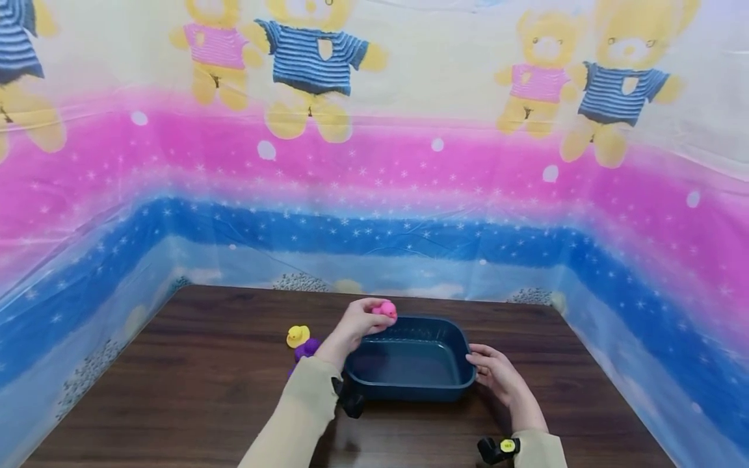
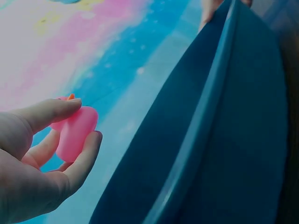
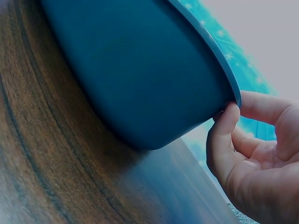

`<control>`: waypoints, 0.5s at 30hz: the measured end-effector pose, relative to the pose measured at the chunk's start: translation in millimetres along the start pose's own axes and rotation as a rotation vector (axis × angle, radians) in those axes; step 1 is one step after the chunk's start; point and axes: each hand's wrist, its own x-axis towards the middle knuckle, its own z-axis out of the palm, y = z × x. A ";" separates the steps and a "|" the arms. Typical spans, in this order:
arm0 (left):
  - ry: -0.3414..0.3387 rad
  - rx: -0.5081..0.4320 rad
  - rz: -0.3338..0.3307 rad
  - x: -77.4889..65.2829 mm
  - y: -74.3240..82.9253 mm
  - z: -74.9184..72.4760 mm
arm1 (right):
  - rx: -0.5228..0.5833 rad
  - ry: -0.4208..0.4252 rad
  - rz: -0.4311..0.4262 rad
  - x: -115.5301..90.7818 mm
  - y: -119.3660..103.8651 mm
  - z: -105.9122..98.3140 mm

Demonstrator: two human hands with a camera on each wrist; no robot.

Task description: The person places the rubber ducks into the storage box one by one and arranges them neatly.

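Note:
A pink rubber duck (image 2: 78, 133) with an orange beak is pinched between the thumb and fingers of my left hand (image 1: 358, 322). That hand is held above the far left corner of a dark blue rectangular tub (image 1: 409, 392). In the left wrist view the duck is beside the tub's rim. My right hand (image 1: 496, 372) is at the tub's right end. Seen from the right wrist, thumb and finger (image 3: 223, 133) pinch the rim at a corner. The inside of the tub shows bare in the head view.
Left of the tub, a yellow rubber duck (image 1: 298, 336) and a purple rubber duck (image 1: 305, 349) sit on the dark wooden table (image 1: 193, 383); my left forearm partly covers the purple one. A cloth printed with bears (image 1: 374, 237) hangs round the table's back and sides.

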 end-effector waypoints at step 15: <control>-0.105 0.153 -0.060 15.3 -12.6 73.2 | 0.005 -0.029 -0.011 -0.3 -0.1 3.4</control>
